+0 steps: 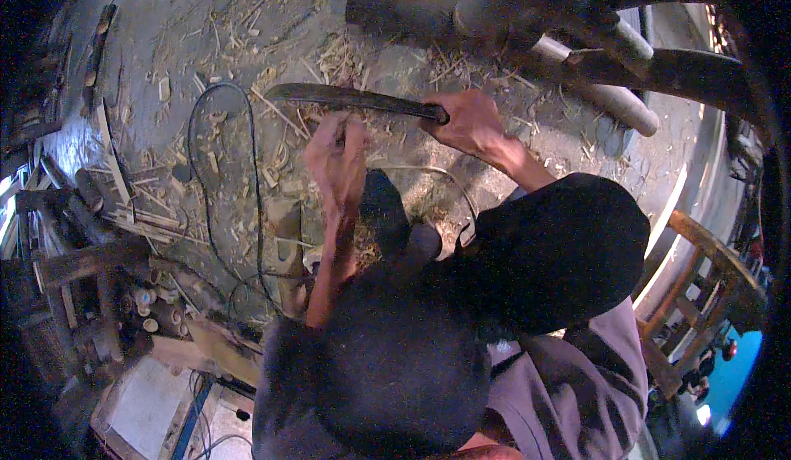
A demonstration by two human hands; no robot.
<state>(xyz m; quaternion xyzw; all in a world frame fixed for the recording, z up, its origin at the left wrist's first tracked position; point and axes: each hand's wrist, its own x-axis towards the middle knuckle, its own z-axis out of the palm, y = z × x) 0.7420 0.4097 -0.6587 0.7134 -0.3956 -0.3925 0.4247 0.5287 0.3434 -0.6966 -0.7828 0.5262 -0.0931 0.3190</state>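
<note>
My right hand (468,124) is wrapped round the handle end of a long, dark, slightly curved machete (354,96). Its blade points left, roughly level across the middle of the view, above the littered floor. Just below the blade, my left hand (336,157) has its fingers curled together, somewhat blurred. Whatever it may pinch cannot be made out, nor whether the fingertips touch the blade. Dark cloth covers my knees (560,250) beneath the right forearm.
Wood shavings (346,56) and chips litter the concrete floor. A dark cable (191,130) loops at left. Thick logs or posts (610,102) lie far right, and a wooden frame (717,254) stands nearer on that side. Stacked timber (91,266) fills the left edge.
</note>
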